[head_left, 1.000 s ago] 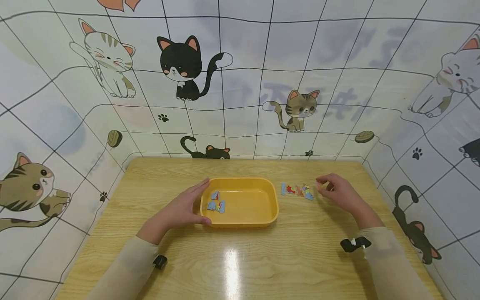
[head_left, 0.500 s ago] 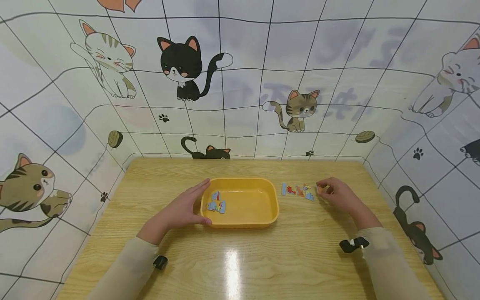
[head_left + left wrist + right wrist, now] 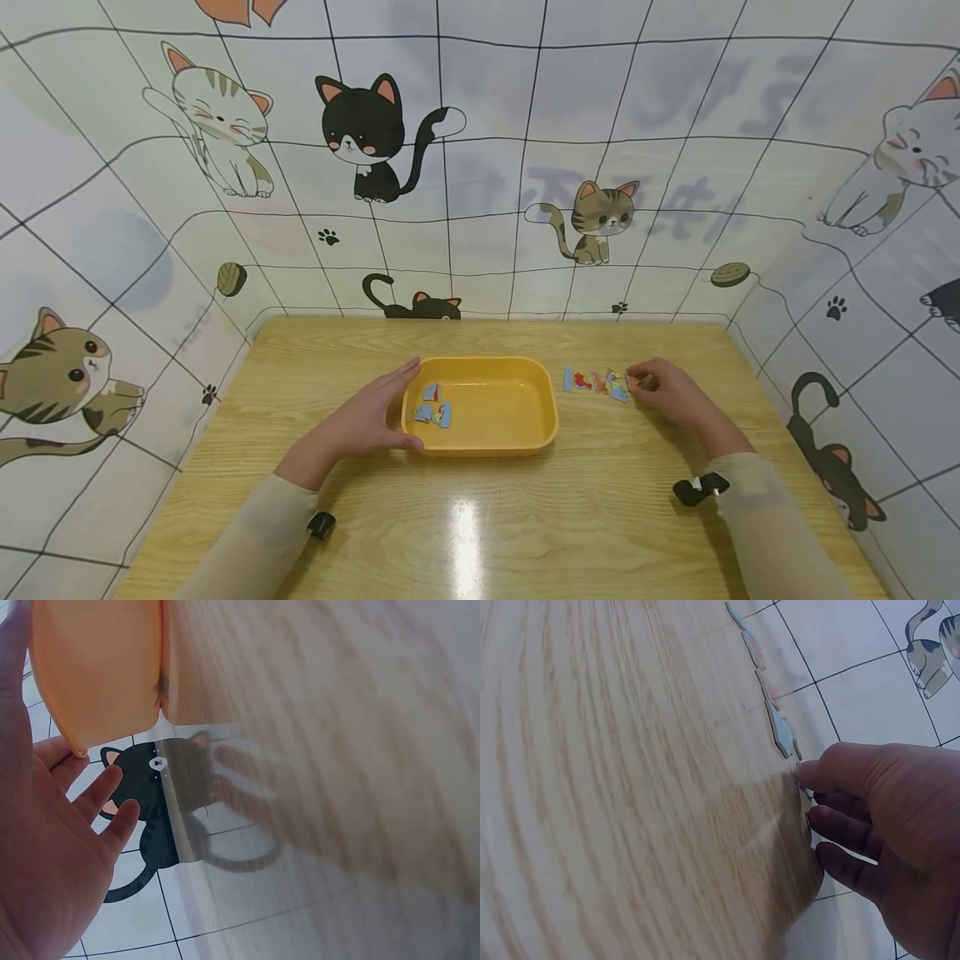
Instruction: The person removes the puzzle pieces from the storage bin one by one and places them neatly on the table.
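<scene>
Left hand (image 3: 367,412) is spread around the left end of the yellow tray (image 3: 498,408), thumb at the near corner, fingers fairly straight at the far one; on my left wrist feed a fingertip touches the tray's corner. Right hand (image 3: 675,390) is past the tray's right side, thumb and fingertips pinching a small puzzle piece (image 3: 632,382) at the right end of a row of puzzle pieces (image 3: 600,382). Fingertips hide most of it, so I can't tell its picture or whether it touches its neighbour. Row lies flat on the wood surface (image 3: 487,492), just beside the tray: blue strip, red patch, orange patch, blue-yellow bit. I see a few more pieces (image 3: 444,414) grouped inside the tray, left part. Beige sleeves (image 3: 255,525), black wrist devices (image 3: 699,490) on both arms. Cat-print backdrop (image 3: 487,200) behind.
</scene>
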The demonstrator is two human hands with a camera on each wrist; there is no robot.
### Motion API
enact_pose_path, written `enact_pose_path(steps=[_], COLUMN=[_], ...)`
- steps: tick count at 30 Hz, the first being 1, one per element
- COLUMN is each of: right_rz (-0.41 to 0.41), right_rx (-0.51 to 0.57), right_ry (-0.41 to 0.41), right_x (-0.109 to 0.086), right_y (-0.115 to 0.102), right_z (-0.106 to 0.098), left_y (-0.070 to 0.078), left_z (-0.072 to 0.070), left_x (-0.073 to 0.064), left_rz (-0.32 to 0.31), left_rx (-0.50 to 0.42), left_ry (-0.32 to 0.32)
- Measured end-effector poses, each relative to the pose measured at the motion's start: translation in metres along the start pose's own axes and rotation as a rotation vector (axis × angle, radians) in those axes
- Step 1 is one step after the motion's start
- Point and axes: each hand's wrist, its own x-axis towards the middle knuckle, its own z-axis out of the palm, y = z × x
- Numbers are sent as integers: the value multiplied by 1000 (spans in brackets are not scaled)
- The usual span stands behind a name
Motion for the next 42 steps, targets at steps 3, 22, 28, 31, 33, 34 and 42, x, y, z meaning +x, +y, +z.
enact_pose_path(steps=[3, 22, 28, 31, 33, 34, 42], right_rz=[1, 14, 16, 19, 20, 20, 49], right_rx=[2, -26, -24, -18, -13, -9, 2], right_ry=[0, -12, -19, -20, -17, -18, -17], right_x=[1, 0, 0, -1, -1, -1, -1], right_y=[1, -1, -2, -3, -4, -4, -2], right_z=[1, 0, 0, 0, 0, 0, 1], left_y=[0, -3, -3, -2, -1, -1, 1], left_z=[0, 1, 2, 1, 0, 0, -1], left_x=[0, 0, 0, 0, 0, 0, -1], left_rz=[-2, 5, 5, 0, -1, 0, -10], left_rx=[-4, -2, -3, -1, -1, -1, -6], left_ry=[-1, 7, 7, 2, 0, 0, -2])
